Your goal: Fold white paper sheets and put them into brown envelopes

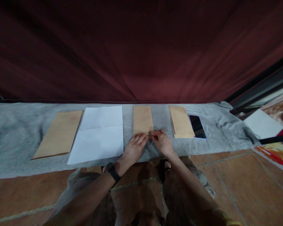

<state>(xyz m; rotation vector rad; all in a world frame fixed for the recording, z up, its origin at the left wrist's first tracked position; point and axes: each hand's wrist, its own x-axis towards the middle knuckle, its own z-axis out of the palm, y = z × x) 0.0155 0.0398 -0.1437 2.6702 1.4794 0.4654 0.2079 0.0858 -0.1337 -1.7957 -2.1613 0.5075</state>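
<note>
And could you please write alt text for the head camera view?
A person's left hand and right hand are at the near end of a brown paper envelope on grey cloth. To its left lie creased white paper and another envelope; to its right, stacked envelopes and a smartphone.

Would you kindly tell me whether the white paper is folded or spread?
Spread: the white paper lies flat on the grey cloth, with a faint crease across it.
</note>
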